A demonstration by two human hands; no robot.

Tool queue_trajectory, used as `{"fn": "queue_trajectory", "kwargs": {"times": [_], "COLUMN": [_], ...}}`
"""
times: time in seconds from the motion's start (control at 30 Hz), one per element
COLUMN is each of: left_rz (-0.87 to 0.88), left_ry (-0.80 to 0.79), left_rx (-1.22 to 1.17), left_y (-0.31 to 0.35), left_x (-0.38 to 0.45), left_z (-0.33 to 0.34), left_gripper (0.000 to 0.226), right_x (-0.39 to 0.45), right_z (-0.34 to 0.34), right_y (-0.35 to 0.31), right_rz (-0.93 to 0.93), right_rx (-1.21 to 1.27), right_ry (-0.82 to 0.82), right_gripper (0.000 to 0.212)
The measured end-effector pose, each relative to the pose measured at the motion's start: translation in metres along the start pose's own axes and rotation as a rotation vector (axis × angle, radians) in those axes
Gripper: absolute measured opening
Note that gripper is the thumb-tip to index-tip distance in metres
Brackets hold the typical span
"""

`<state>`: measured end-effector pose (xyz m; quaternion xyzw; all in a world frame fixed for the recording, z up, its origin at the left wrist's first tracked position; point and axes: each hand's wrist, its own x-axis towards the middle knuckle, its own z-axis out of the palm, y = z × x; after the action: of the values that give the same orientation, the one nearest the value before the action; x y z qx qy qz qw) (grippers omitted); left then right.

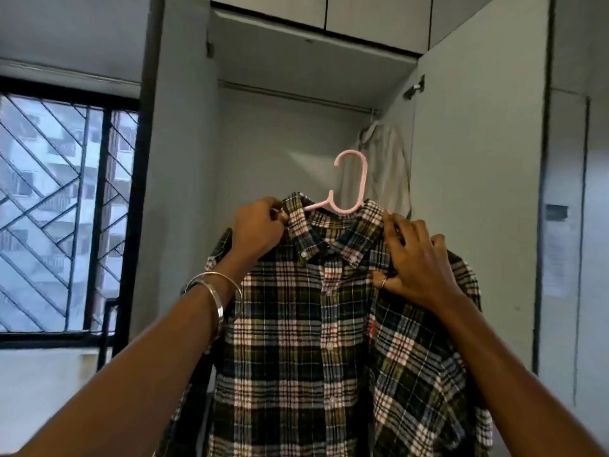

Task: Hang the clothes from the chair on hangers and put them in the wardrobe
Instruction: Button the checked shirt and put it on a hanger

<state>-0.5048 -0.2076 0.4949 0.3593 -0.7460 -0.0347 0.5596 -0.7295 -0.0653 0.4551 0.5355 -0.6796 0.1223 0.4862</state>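
Nearest the camera, both forearms reach up and forward, the left one wearing a silver bangle (pixel 216 303). They hold up a plaid shirt (pixel 316 341), buttoned and already on a pink hanger (pixel 349 189), in front of the open wardrobe (pixel 478 159). The left hand (pixel 258 230) pinches the left end of the collar, fingers curled around the cloth at the shoulder point. The right hand (pixel 417 262), a ring on one finger, grips the right shoulder of the shirt, fingertips up at the collar edge and thumb pressed into the fabric below. Neither hand holds the hook itself; both carry the garment by its shoulders, at about equal reach.

The move ahead turns on the hook and the rail (pixel 296 95). The rail runs left to right across the top of the wardrobe, above and beyond the hook, well apart from it. The hanger's long axis lies roughly along the rail, so it looks as though it needs lifting and carrying inward, perhaps with a turn of the hook, to catch. The hook's open side faces left.

A pale shirt (pixel 385 166) already hangs at the rail's right end, so free rail lies to the left of it.

The hanger's arms are hidden inside the shirt, the hem is cut off below, and the chair is out of view; the window (pixel 66 209) at left is blurred
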Motion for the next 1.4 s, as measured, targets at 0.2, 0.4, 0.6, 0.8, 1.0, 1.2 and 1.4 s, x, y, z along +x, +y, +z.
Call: {"fn": "queue_trajectory", "kwargs": {"times": [0.2, 0.4, 0.6, 0.8, 1.0, 1.2, 1.4], "left_rz": [0.231, 0.342, 0.351, 0.382, 0.378, 0.393, 0.509], "left_ry": [0.043, 0.054, 0.001, 0.051, 0.089, 0.106, 0.161], "left_rx": [0.338, 0.552, 0.615, 0.642, 0.595, 0.582, 0.501], "left_y": [-0.033, -0.054, -0.049, -0.048, -0.062, -0.108, -0.117], "left_x": [0.092, 0.179, 0.287, 0.371, 0.444, 0.516, 0.593], "left_z": [0.081, 0.162, 0.231, 0.292, 0.344, 0.397, 0.424], "left_gripper": [0.052, 0.056, 0.054, 0.050, 0.051, 0.056, 0.051], "right_x": [0.087, 0.181, 0.301, 0.394, 0.468, 0.537, 0.618], "right_z": [0.094, 0.172, 0.229, 0.269, 0.305, 0.350, 0.356], "right_y": [0.018, 0.054, 0.092, 0.122, 0.144, 0.159, 0.186], "right_rz": [0.078, 0.137, 0.163, 0.209, 0.252, 0.303, 0.365], "right_rx": [-0.005, -0.002, -0.051, -0.083, -0.152, -0.259, -0.395], "right_ry": [0.023, 0.073, 0.106, 0.099, 0.120, 0.131, 0.147], "right_gripper": [0.109, 0.105, 0.104, 0.102, 0.099, 0.094, 0.082]}}
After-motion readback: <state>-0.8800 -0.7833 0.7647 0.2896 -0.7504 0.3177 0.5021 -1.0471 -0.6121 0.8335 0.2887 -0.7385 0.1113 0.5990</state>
